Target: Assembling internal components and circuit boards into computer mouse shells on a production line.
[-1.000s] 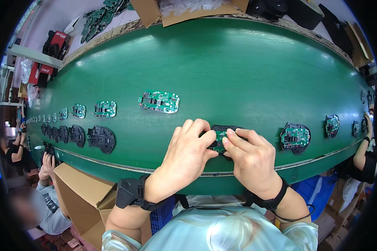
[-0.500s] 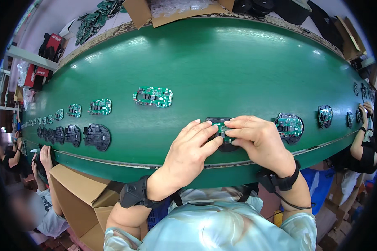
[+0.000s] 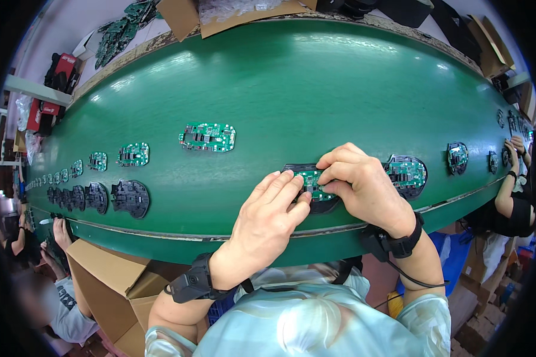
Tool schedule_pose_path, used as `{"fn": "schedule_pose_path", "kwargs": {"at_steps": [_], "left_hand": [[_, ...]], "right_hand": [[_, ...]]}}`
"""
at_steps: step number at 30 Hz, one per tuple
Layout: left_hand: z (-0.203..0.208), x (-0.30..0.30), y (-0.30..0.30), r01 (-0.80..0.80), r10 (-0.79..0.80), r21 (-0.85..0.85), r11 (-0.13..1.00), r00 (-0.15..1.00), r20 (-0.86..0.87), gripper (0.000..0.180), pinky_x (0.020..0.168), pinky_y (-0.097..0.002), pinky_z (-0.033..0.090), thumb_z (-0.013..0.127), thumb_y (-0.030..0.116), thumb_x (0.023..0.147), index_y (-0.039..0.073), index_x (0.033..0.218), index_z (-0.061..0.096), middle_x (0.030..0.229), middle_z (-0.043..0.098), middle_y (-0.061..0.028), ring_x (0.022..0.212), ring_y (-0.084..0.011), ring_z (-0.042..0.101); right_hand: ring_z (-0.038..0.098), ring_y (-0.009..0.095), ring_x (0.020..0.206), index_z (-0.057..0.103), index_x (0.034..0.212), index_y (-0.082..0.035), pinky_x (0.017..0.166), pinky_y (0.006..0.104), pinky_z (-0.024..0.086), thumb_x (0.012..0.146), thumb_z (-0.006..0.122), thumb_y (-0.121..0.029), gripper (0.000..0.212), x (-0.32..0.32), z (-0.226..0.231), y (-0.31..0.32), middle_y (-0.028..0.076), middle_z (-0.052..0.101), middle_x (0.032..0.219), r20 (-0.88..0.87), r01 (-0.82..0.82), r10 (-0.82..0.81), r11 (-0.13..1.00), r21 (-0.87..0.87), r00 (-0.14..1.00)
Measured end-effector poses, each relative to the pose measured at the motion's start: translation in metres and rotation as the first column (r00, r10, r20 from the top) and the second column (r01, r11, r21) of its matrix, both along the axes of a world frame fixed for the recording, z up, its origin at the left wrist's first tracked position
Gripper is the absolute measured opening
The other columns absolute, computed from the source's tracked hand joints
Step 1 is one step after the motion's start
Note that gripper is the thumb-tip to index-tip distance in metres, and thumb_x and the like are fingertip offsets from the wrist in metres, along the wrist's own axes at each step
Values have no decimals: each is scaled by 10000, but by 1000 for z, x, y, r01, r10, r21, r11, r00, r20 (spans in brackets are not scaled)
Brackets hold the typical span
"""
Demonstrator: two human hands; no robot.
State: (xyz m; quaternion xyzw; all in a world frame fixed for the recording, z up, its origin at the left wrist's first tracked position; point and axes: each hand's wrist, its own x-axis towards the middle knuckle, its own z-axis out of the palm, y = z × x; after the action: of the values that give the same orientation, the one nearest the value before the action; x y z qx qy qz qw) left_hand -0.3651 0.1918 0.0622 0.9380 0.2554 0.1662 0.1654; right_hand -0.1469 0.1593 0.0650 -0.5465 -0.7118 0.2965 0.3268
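Observation:
A green circuit board (image 3: 311,178) lies in a black plastic shell (image 3: 324,207) in front of me on the green worktop. My left hand (image 3: 267,213) is closed on the left side of the board and shell, thumb along the near side and fingertips over the left edge. With bent fingers, my right hand (image 3: 363,191) pinches at the board's right side; whatever lies between its fingertips is too small to make out. Just beyond that hand sits another shell with a board (image 3: 406,176) in it. Both hands partly hide the pieces they touch.
A loose circuit board (image 3: 208,137) lies farther back on the worktop (image 3: 292,83). To the left run a row of boards (image 3: 133,154) and a row of black shells (image 3: 131,199). An open cardboard box (image 3: 110,268) stands below the front edge. Other people work at both ends.
My right hand's fingers have curled and drawn together into a tighter pinch on the board. My left hand stays nearly in place. The whole view has shifted slightly.

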Motion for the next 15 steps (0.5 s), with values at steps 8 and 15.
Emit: {"fn": "schedule_pose_path", "kwargs": {"at_steps": [8, 15], "left_hand": [[-9, -8, 1, 48, -52, 89, 995, 998, 37, 184, 1055, -473, 490, 654, 60, 841, 29, 1020, 686, 1168, 672, -174, 1159, -345, 643], [-15, -13, 5, 45, -48, 27, 999, 993, 112, 257, 1037, -485, 506, 654, 15, 805, 50, 1052, 715, 1161, 672, -152, 1143, -351, 647]], "right_hand": [[593, 346, 1011, 652, 908, 9, 861, 416, 516, 714, 742, 98, 232, -13, 5, -6, 130, 656, 1062, 35, 6, -4, 999, -49, 999], [576, 351, 1006, 631, 922, 3, 852, 417, 496, 706, 751, 96, 264, -19, 5, -4, 131, 629, 1060, 67, 33, -28, 997, -77, 997]]}}
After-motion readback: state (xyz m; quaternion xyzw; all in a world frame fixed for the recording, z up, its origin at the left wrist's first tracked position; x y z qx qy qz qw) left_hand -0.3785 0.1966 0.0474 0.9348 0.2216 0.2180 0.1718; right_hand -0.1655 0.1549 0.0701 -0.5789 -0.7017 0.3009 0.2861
